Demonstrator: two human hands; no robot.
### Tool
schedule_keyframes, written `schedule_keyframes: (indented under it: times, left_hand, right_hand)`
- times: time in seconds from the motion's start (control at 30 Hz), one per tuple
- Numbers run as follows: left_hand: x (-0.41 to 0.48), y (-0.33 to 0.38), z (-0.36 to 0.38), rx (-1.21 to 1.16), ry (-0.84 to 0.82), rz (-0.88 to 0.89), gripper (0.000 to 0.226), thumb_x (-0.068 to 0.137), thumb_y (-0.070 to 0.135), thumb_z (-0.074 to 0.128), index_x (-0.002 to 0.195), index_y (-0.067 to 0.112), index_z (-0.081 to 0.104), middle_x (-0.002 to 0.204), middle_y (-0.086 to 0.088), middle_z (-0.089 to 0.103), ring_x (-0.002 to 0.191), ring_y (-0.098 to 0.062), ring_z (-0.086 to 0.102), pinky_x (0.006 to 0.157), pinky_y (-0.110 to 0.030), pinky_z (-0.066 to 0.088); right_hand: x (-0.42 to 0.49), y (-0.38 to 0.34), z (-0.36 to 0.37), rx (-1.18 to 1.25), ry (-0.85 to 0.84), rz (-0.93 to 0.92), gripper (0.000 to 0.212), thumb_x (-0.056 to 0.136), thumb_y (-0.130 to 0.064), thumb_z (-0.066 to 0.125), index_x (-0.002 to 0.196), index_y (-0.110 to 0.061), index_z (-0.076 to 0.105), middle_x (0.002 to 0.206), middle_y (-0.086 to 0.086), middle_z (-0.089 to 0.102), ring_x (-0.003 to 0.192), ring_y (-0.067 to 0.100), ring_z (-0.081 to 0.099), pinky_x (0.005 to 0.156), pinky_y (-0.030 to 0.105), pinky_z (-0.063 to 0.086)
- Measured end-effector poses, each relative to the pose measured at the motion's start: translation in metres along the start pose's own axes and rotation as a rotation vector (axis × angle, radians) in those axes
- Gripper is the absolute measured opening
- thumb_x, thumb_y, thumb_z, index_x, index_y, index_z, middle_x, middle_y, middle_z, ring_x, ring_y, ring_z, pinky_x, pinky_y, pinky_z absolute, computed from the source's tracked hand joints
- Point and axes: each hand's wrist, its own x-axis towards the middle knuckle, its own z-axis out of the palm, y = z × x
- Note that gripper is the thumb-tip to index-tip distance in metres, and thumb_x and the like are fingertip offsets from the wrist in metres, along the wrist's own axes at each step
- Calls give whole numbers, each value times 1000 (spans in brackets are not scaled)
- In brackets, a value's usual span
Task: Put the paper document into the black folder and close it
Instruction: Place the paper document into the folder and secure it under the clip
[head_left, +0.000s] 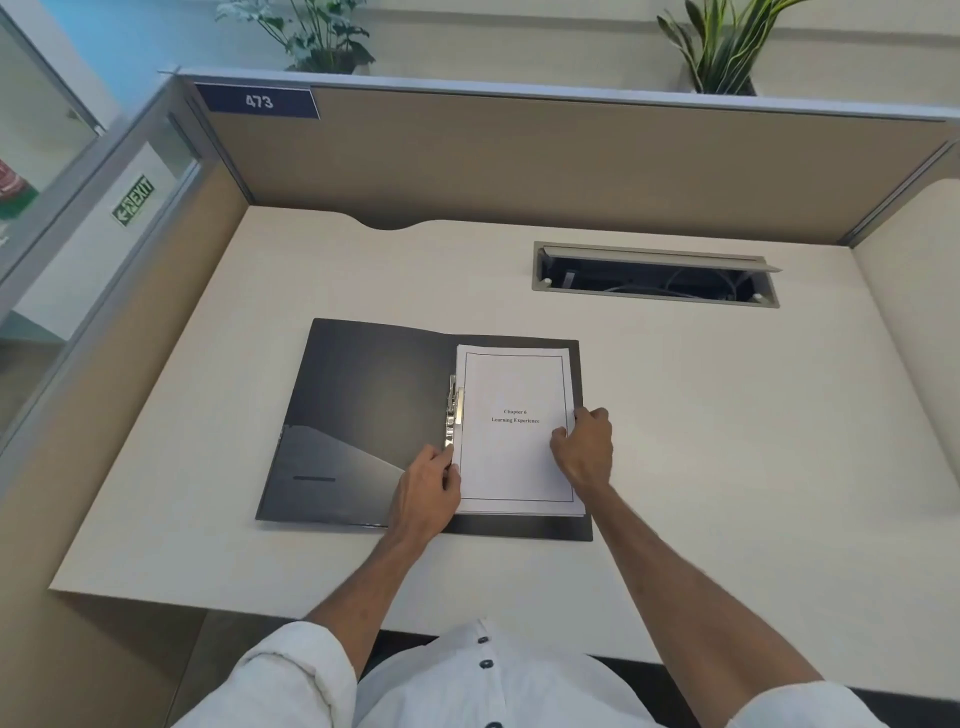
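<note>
The black folder (363, 415) lies open on the cream desk. A white paper document (514, 457), a stack of sheets with a bordered title page, rests on the folder's right half. A silver metal clip (453, 410) runs along the spine at the paper's left edge. My left hand (428, 488) sits at the lower end of that clip, fingers curled against the paper's left edge. My right hand (584, 447) holds the paper's right edge, thumb on top. The folder's left flap lies flat and shows an inner pocket.
The desk (701, 415) is walled by beige cubicle partitions (519, 166) at the back and sides. An open cable tray (654, 278) is sunk into the desk at the back right. Two potted plants stand beyond the back partition.
</note>
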Motion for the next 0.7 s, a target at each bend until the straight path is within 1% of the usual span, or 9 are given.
schedule_keyframes:
  times: [0.07, 0.17, 0.3, 0.4, 0.53, 0.57, 0.6, 0.67, 0.7]
  left_hand:
    - [-1, 1, -1, -3, 0, 0, 19, 106, 21, 52, 110, 15, 70, 92, 1, 55, 76, -22, 61, 73, -46, 60]
    - [-2, 3, -3, -6, -12, 9, 23, 107, 21, 53, 120, 14, 71, 94, 2, 55, 77, -19, 61, 74, -43, 61]
    - [-5, 4, -5, 3, -22, 30, 22, 108, 20, 53, 119, 12, 71, 93, 2, 53, 75, -16, 58, 69, -34, 56]
    - [-4, 4, -6, 24, -40, 39, 20, 108, 20, 53, 117, 12, 70, 93, 1, 54, 77, -18, 59, 71, -38, 59]
    - [-5, 5, -10, 66, -40, 69, 19, 108, 20, 53, 117, 11, 67, 96, -2, 55, 82, -22, 61, 70, -37, 57]
    - [-6, 4, -11, 89, -21, 72, 20, 107, 22, 54, 121, 13, 65, 100, -2, 56, 87, -23, 63, 72, -38, 59]
    - [-7, 2, -12, 114, 9, 84, 26, 106, 24, 56, 129, 14, 62, 107, -3, 58, 94, -23, 63, 76, -40, 61]
    - [-10, -3, -12, 174, 58, 158, 51, 102, 28, 63, 150, 16, 51, 128, -4, 60, 110, -22, 61, 91, -39, 62]
    - [-12, -7, -12, 197, 51, 220, 65, 100, 32, 65, 159, 16, 42, 141, -4, 57, 121, -22, 59, 103, -40, 58]
  right_hand:
    - [0, 2, 0, 13, 6, 5, 28, 96, -17, 58, 119, -1, 61, 124, 12, 50, 117, 36, 54, 85, 41, 49]
    - [1, 4, 0, 64, 14, 31, 35, 96, -16, 58, 128, -3, 60, 127, 12, 51, 117, 36, 56, 88, 43, 50]
    - [1, 4, 0, 66, 6, 27, 34, 95, -15, 57, 127, -2, 60, 126, 11, 51, 117, 36, 57, 86, 40, 48]
    - [2, 5, -2, 74, -4, 24, 37, 96, -14, 58, 131, -3, 61, 129, 11, 51, 117, 35, 57, 84, 37, 44]
    - [4, 7, -6, 82, -19, 17, 37, 96, -15, 59, 131, -4, 62, 127, 12, 53, 113, 36, 60, 86, 37, 45]
    - [5, 7, -7, 78, -25, 15, 36, 96, -16, 60, 130, -5, 62, 126, 12, 53, 112, 36, 61, 85, 37, 45]
    - [6, 7, -8, 72, -31, 12, 35, 96, -16, 60, 129, -4, 62, 126, 12, 54, 111, 37, 62, 85, 36, 43]
    - [9, 8, -11, 61, -44, 3, 31, 95, -16, 60, 124, -4, 64, 124, 12, 55, 105, 36, 62, 83, 34, 41]
    - [10, 8, -13, 54, -52, 1, 29, 95, -15, 60, 121, -4, 65, 122, 12, 56, 100, 34, 61, 82, 34, 40]
